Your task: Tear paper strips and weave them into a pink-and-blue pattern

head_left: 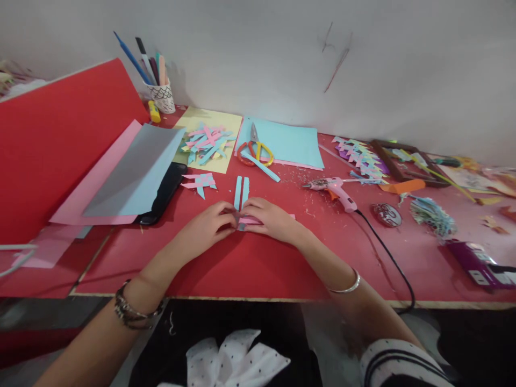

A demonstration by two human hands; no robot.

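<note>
On the red table in front of me, my left hand (217,221) has its fingers closed at the left end of a small bundle of paper strips. My right hand (272,219) bends over the same bundle from the right, fingertips pressed on it. Two light blue paper strips (242,191) stick out upright, side by side, away from me. Crossing them are pink paper strips (250,220), partly under my right fingers, with one end showing beyond that hand. My fingers hide where the strips cross. A woven pink and blue paper piece (201,183) lies just beyond my left hand.
Scissors (255,149) and a loose blue strip (260,165) lie on blue sheets (290,141). Cut strips (207,142) are piled on yellow paper. To the right are a pink glue gun (332,192) with its cord and a purple power strip (479,264). Stacked sheets (133,166) stand left.
</note>
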